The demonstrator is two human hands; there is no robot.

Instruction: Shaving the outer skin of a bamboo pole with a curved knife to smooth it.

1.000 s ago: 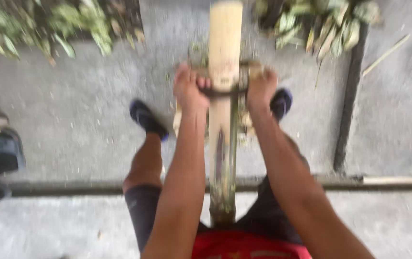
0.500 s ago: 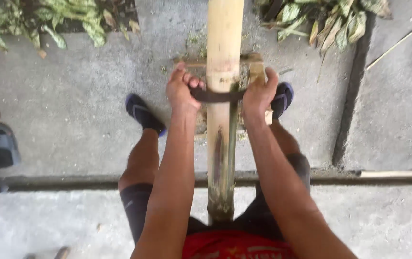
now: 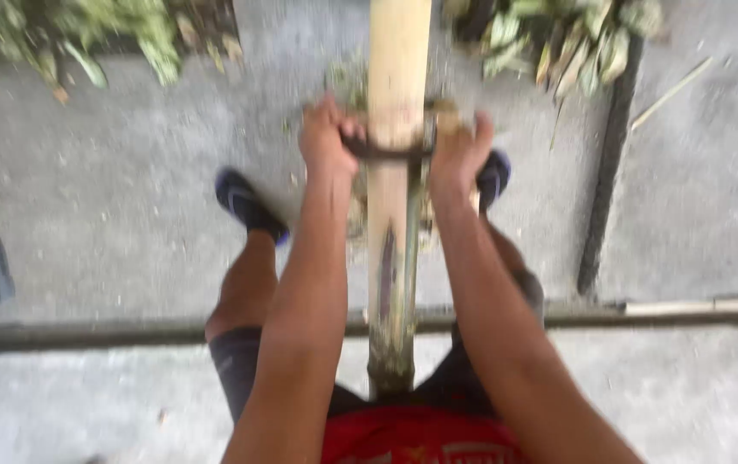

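Where the head camera looks straight down, a long bamboo pole (image 3: 396, 198) runs up the middle of the frame, from between the person's thighs to the top edge. A dark blade (image 3: 386, 151) lies across the pole, with an end sticking out on each side. The left hand (image 3: 328, 137) has its grip closed tight around the blade's left end, fingers curled over it. The right hand (image 3: 459, 150) is closed the same way around the right end. Both forearms reach forward along the pole, one on each side.

Below the hands, the pole shows a dark lengthwise streak; motion blur hides whether it is a split. Two feet in dark blue shoes (image 3: 249, 204) stand apart on the grey concrete floor (image 3: 111, 206), one on either side of the pole. Green leaves (image 3: 558, 43) lie heaped along the top edge. A thin rail (image 3: 695, 311) crosses the floor beneath the arms.
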